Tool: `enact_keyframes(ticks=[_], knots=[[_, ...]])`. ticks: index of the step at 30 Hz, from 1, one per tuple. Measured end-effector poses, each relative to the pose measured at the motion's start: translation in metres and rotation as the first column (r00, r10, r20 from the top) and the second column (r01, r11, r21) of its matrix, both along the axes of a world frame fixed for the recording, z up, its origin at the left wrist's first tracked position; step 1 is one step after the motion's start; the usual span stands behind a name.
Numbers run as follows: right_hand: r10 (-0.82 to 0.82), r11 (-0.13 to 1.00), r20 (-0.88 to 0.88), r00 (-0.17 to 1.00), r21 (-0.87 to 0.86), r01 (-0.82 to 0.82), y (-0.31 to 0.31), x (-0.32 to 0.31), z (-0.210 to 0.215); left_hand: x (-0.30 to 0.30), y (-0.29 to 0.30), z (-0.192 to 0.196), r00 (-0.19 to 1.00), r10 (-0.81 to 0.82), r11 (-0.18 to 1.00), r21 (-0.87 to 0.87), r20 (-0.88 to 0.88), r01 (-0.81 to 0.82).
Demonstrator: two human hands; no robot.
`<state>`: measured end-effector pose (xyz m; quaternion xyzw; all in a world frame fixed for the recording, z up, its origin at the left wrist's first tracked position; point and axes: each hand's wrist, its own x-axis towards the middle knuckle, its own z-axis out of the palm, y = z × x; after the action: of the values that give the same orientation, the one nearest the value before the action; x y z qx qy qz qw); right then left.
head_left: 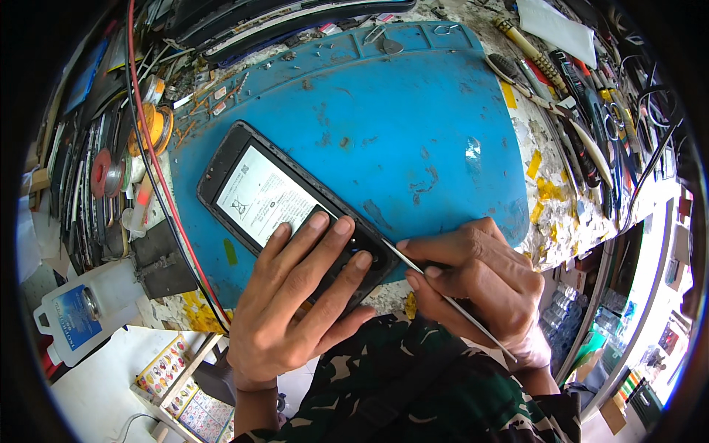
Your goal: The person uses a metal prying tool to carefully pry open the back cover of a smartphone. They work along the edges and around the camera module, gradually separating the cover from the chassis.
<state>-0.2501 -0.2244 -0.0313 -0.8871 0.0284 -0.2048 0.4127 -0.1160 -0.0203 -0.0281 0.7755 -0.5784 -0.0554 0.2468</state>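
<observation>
My left fingers lie spread and fairly flat across the lower half of a black handheld device; they lean on its face rather than curl round it. My left hand comes over the device from below, with the thumb stretched out by its near end. Under and between my fingertips I see part of the dark inside, though much of it is covered.

The device sits at a slant on the blue mat, its far end up and to the left of my fingers, its near end between my two hands. A white printed label shows just beyond my fingertips.

My right hand is just beside the device's lower right side, pinching a thin metal rod between thumb and forefinger, the other fingers bent in. The rod's front end meets the device's long edge near the corner; whether it goes into the seam I cannot tell. Its other end slants back under my palm toward my wrist.

To the left, a red cable runs past an orange spool, and a white plastic bottle stands farther down. Loose hand tools crowd the right side, well apart from my hands.
</observation>
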Motion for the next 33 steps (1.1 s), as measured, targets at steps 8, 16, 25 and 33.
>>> enact_keyframes(ticks=[8,16,25,33], knots=[[-0.019,0.999,-0.021,1.0,0.049,0.02,0.0019,0.0001,0.0019,-0.0001,-0.0002,-0.0007,1.0,0.001,1.0,-0.004,0.011,-0.001],[-0.024,0.995,0.001,1.0,0.092,0.024,0.0002,0.002,0.0028,-0.0014,-0.0001,-0.0009,1.0,0.006,1.0,-0.004,0.011,-0.006],[0.001,1.0,-0.029,1.0,0.021,-0.001,0.0004,0.0011,0.0011,-0.0015,-0.0001,-0.0019,1.0,0.011,1.0,-0.017,0.017,-0.011],[-0.032,0.998,-0.001,0.999,0.063,0.032,0.0022,-0.002,0.0001,-0.0011,-0.0005,-0.0015,1.0,0.003,1.0,-0.01,0.015,-0.003]])
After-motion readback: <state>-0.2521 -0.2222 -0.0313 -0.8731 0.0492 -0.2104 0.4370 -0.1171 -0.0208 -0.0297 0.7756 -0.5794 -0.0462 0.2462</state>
